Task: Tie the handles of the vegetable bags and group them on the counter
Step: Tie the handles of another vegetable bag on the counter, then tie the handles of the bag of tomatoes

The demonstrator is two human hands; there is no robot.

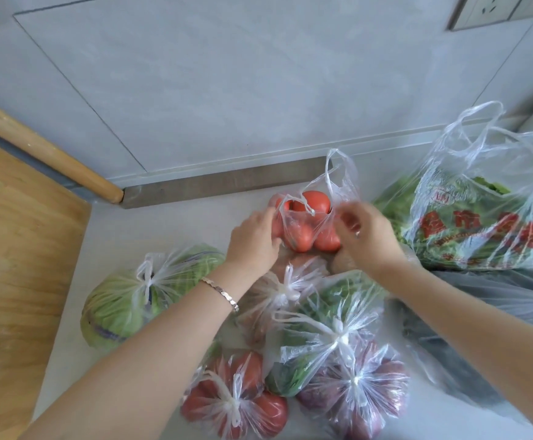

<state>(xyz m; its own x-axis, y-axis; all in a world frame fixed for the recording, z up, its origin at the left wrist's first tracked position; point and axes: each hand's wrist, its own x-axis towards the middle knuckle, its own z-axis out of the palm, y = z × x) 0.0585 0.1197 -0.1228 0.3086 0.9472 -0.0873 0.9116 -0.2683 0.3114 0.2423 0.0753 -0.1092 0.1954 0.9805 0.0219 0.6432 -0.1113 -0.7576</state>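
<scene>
An untied clear bag of tomatoes (306, 227) is held between both hands at the far side of the pale counter (170, 223), close to the wall's grey skirting strip (223, 182). The left hand (254, 239) is curled against the bag's left side, its fingers (269, 217) pressed onto the plastic near one loose handle (300, 203); a silver bracelet (222, 293) is worn on that wrist. The right hand (366, 233) is closed on the plastic at the bag's right side, where its blurred fingertips (346, 214) are pinched just below the second handle (335, 173), which stands upright above them. Just beneath the palms of both hands, a knotted bag of brownish produce (277, 290) is seen. Nearer the person than the fingers, below the right forearm, a tied bag of green vegetables (325, 331) lies against a tied bag of purple produce (357, 389), and a second, knotted bag of tomatoes (236, 398) lies under the left forearm. Left of the left wrist, a tied bag with a green cabbage (125, 303) rests beside a wooden board (14, 265). Right of the right fingers, a large printed bag of leafy greens (474, 227) stands open, its handles untied, and a grey bag (481, 328) is spread below it.
</scene>
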